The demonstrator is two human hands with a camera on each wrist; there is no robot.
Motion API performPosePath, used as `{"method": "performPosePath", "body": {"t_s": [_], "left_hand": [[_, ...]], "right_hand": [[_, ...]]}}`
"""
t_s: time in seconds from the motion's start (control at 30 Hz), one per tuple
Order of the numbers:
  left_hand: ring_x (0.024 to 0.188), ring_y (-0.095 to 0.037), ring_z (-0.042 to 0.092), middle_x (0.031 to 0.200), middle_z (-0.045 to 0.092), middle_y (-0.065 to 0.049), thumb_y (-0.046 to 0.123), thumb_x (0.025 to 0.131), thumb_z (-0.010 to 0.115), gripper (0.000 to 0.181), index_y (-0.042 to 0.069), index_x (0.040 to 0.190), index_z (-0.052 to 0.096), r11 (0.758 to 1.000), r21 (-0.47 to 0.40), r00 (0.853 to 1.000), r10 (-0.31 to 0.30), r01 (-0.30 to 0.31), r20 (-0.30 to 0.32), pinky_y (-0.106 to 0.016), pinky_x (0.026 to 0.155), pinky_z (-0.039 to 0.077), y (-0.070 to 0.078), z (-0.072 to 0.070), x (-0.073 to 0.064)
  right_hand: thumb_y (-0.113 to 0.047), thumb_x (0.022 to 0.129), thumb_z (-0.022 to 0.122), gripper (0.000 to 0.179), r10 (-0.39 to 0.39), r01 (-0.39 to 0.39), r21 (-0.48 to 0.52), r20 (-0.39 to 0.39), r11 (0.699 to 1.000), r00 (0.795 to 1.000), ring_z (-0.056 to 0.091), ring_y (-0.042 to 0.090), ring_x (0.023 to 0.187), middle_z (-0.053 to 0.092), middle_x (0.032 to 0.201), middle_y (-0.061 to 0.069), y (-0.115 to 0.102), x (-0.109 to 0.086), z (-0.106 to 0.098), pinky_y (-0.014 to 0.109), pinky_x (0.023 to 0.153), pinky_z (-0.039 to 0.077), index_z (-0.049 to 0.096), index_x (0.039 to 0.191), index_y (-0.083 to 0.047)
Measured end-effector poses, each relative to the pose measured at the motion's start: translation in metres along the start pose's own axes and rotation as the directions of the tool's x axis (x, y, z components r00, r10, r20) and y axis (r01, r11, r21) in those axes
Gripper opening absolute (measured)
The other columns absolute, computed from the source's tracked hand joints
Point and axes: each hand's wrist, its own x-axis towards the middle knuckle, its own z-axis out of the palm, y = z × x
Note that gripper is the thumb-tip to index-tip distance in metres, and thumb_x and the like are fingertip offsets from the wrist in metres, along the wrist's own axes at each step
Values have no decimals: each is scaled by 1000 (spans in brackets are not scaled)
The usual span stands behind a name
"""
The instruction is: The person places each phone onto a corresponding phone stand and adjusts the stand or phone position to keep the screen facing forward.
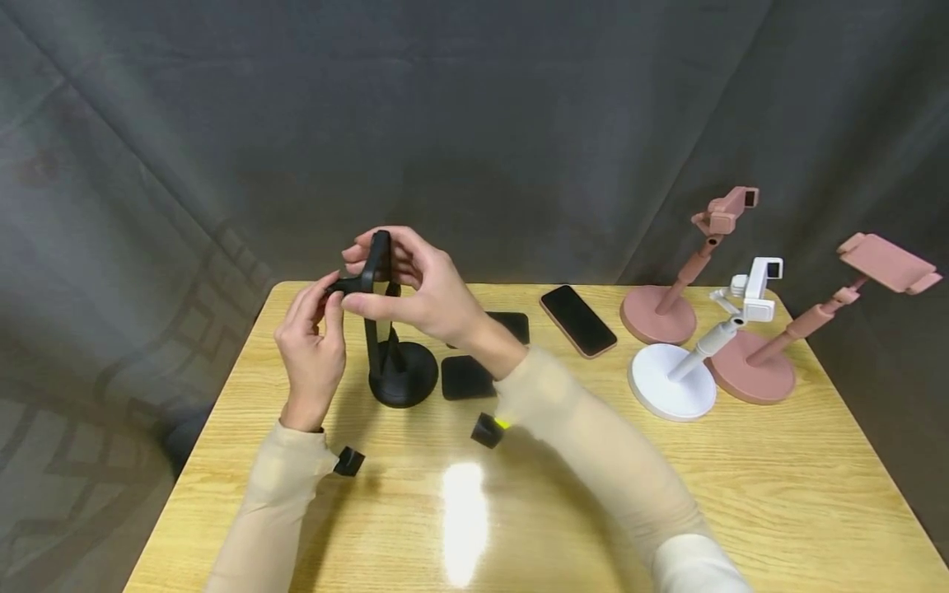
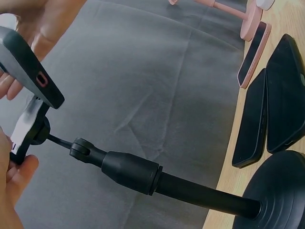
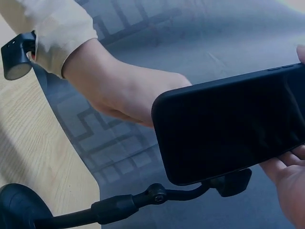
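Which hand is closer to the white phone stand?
Right. The right hand is left of the white phone stand; the left hand is farther left.

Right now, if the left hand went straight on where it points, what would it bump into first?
The left hand would most likely meet the black clamp, which its fingertips pinch; the phone looks next in line, though depth is hard to judge.

No text, label or brand is legible; no numbers either.
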Motion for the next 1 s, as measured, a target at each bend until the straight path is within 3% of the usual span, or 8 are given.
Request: {"method": "performPosePath", "body": {"t_s": [0.3,0.4,0.67,1.0], "left_hand": [[97,-7,68,108,73,-23,2,99,65,24,-6,121,72,1000,11,1000,5,-5,13,-11,88,54,0,-1,0],[95,-4,66,107,74,-23,-1,99,65,23,-6,120,72,1000,12,1000,9,-10,7,-10,85,53,0,-1,-1],[97,2,67,107,73,-24,-9,96,64,23,-10,119,71,998,-58,999,31,-30,11,-15,87,57,1,-1,0],[90,-38,69,106,73,-24,-8,95,65,21,-9,115,72,987,93,989,128,-134,71,-10,91,49,-3,-8,3]], "right_hand": [[-6,82,82,58,23,-25,-77,-31,997,999,68,12,111,70,125,16,3,3,6,29,103,54,55,134,-1],[-8,82,83,60,46,-50,-94,-42,994,998,68,9,110,70,124,14,2,4,8,27,103,54,54,135,-1],[-13,84,81,59,102,-110,-67,-112,992,988,70,15,100,70,117,14,2,6,8,38,99,58,53,135,-2],[-20,82,85,61,91,-120,-173,-166,978,982,71,17,90,70,104,4,5,7,13,35,86,61,54,133,-5]]}}
